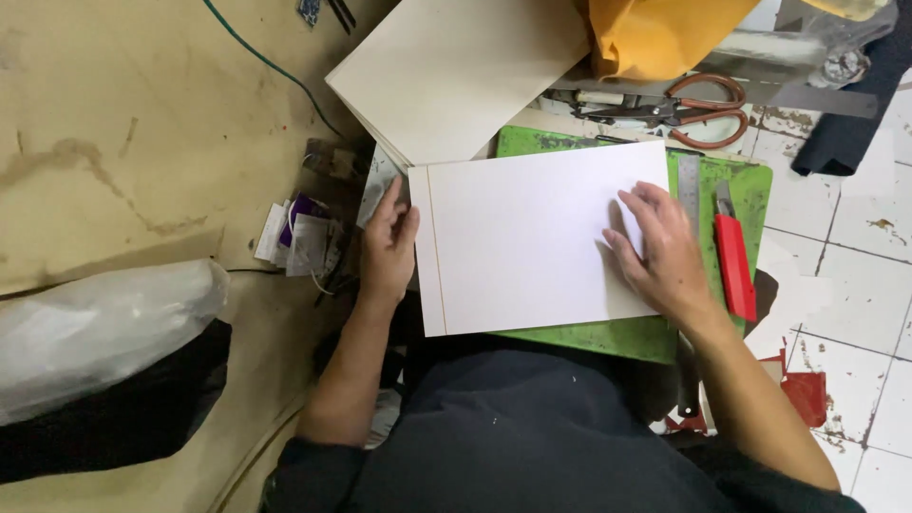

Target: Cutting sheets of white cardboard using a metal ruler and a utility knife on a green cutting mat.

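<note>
A white rectangular card sheet (527, 237) lies on a green cutting mat (750, 195) in front of me, with a thin pencil line near its left edge. My left hand (388, 245) grips the sheet's left edge. My right hand (660, 252) rests flat on its right part, fingers spread. A metal ruler (689, 180) and a red utility knife (733, 261) lie on the mat just right of my right hand.
A stack of cream boards (456, 66) lies beyond the sheet. Red-handled scissors (698, 109), a long metal straightedge (807, 95) and yellow cloth (655, 33) are at the top right. Small packets (299, 237) and a clear plastic bag (95, 332) sit left on brown paper; tiled floor right.
</note>
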